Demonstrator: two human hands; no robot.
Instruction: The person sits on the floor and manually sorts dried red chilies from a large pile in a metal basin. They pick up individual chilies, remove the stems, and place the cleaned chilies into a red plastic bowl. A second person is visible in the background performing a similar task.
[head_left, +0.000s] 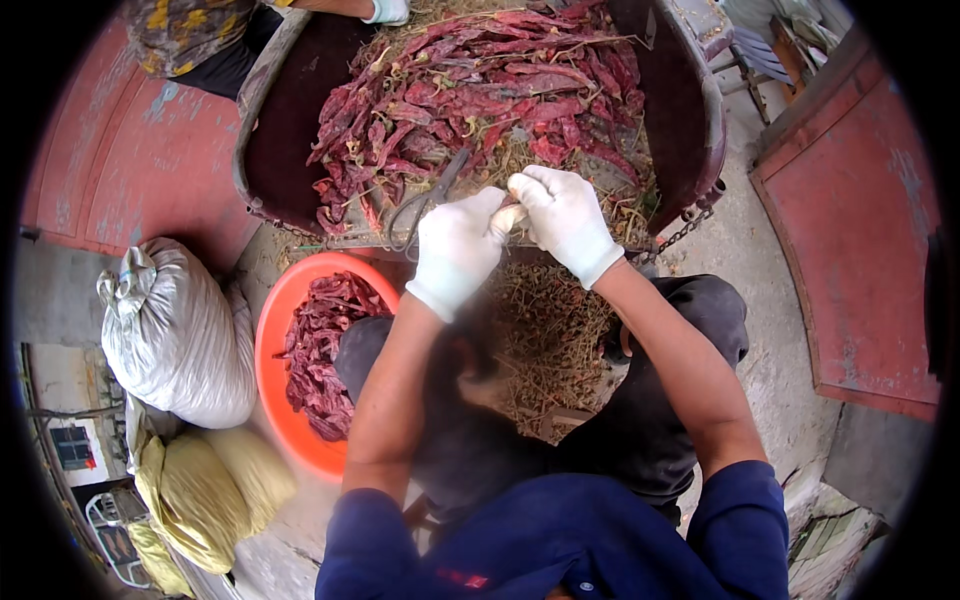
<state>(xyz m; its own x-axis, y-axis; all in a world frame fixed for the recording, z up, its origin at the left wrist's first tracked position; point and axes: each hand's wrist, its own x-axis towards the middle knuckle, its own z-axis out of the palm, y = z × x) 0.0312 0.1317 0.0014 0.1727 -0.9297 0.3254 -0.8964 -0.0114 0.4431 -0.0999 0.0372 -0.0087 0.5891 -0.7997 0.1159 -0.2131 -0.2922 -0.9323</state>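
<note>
My left hand (463, 244) and my right hand (564, 214), both in white knit gloves, meet over the near edge of a metal cart bed (283, 150). Their fingertips come together around a small dark piece, seemingly part of a dried pepper; the fingers hide most of it, and which hand grips it cannot be told. Behind them a heap of dried red peppers (480, 97) lies in the cart. Scissors (431, 199) with dark blades rest beside my left hand, their handles partly behind it. An orange plastic basin (271, 360) at lower left holds more dried red peppers (322, 352).
Tied white woven sacks (187, 337) and yellow sacks (199, 487) stand left of the basin. Pepper stems and scraps (555, 337) cover the ground between my knees. A chain (686, 231) hangs at the cart's right corner. Another person's gloved hand (390, 10) is at the cart's far left.
</note>
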